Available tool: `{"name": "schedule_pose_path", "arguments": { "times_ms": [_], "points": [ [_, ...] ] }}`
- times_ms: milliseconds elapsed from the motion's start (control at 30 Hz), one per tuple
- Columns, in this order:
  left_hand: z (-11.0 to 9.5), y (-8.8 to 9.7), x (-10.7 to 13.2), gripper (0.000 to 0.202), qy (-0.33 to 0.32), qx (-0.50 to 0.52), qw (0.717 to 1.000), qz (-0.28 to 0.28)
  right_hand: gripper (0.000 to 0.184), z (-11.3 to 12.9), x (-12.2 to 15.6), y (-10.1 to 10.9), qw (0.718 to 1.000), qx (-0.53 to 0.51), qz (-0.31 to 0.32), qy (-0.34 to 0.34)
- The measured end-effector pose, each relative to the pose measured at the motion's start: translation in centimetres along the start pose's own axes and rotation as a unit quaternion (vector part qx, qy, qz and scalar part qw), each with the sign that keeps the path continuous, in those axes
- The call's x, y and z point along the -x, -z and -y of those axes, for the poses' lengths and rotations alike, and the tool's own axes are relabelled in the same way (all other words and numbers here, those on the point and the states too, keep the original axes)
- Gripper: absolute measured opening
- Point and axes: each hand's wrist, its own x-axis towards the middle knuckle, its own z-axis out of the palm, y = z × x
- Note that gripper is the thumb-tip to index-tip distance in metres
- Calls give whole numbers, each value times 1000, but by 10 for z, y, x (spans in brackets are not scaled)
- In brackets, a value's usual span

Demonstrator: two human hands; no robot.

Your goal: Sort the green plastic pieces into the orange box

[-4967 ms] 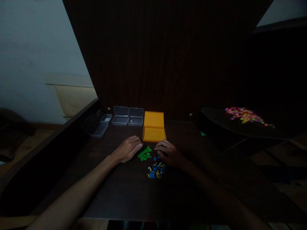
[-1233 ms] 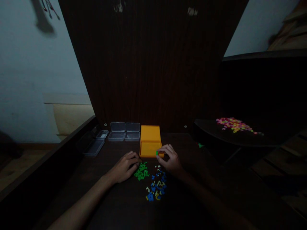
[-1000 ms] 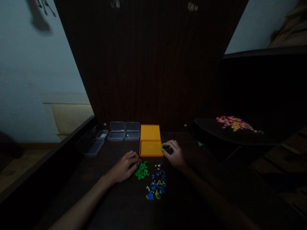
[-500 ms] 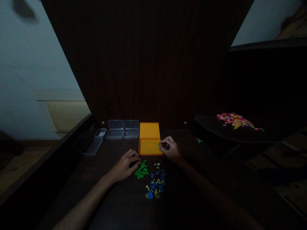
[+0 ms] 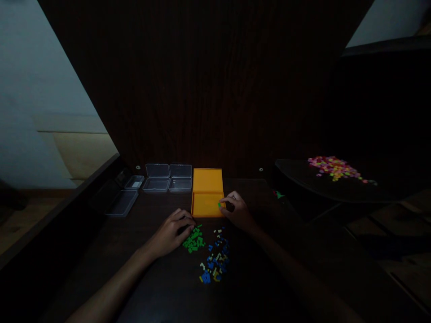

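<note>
Over the right part of the open yellow case (image 5: pixel 205 207), my right hand (image 5: pixel 238 211) pinches a small green building brick (image 5: pixel 219 204) between thumb and fingertips. My left hand (image 5: pixel 173 232) rests on the dark table beside a pile of small green bricks (image 5: pixel 194 241). Its fingers curve loosely, with the thumb apart from them, and nothing shows in its grasp. Just right of the green pile lies a scatter of blue, yellow and cream bricks (image 5: pixel 215 260). The bottom of the yellow case shows no bricks in it.
Clear plastic boxes (image 5: pixel 156 185) with raised lids stand left of the yellow case, more (image 5: pixel 123 204) near the left edge board. A heap of pink and yellow bits (image 5: pixel 336 168) sits on a dark surface at right. A dark panel (image 5: pixel 202 89) rises behind.
The view has shifted slightly. My right hand has moved a little left with the green brick, further over the yellow case. My left hand stays by the green pile.
</note>
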Motion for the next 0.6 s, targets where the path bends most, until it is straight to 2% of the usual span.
{"name": "schedule_pose_path", "arguments": {
  "times_ms": [100, 233, 367, 600],
  "points": [
    [0, 0, 0, 24, 5, 7, 1000, -1, 13, 1, 0, 0, 1000, -8, -2, -16],
    [0, 1, 0, 25, 12, 49, 998, -23, 13, 1, -2, 1, 997, -28, -32, -70],
    [4, 2, -4, 25, 43, 103, 991, -74, 15, 3, -4, 3, 992, -49, -47, -107],
    [22, -5, -26, 33, 126, 129, 966, -183, 17, 10, -6, 4, 989, -58, -67, -121]
  ]
}}
